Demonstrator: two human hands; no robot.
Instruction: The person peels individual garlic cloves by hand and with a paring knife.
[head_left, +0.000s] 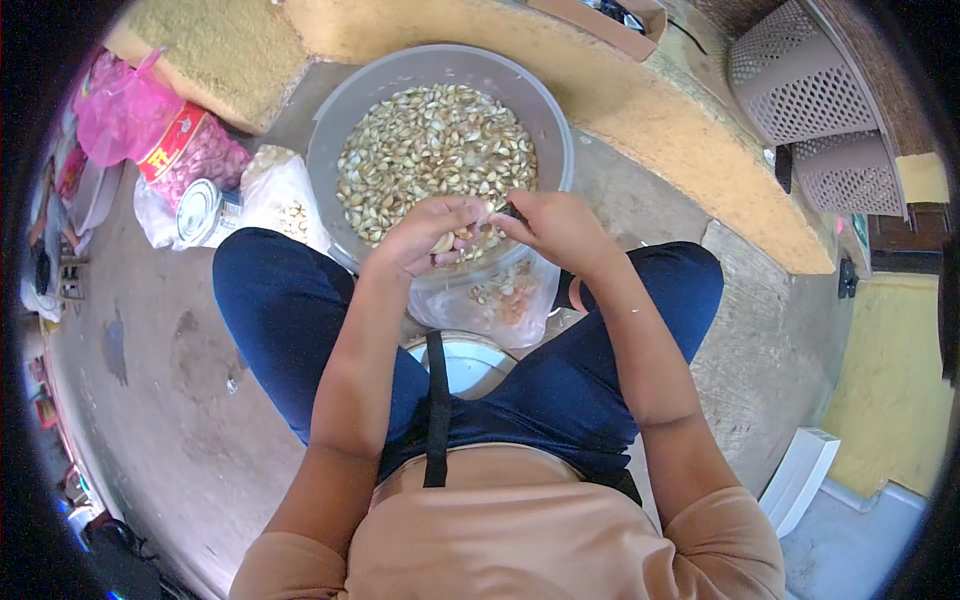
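Note:
Over the near rim of a large grey basin, my two hands meet. Loose garlic cloves in their skins fill the basin. Several cloves sit in my left hand, whose fingers are curled and whose thumb and fingertip pinch one clove. My right hand is closed on what looks like a small knife; only a dark part shows, its blade being hidden. The right thumb touches the clove at the left fingertips. Below the hands lies a clear plastic bag with peelings in it.
Left of the basin stand a white bag with pale cloves, a tin can and a pink mesh sack. A yellow ledge runs behind. Beige perforated baskets are at upper right. A round white-rimmed container sits between my legs.

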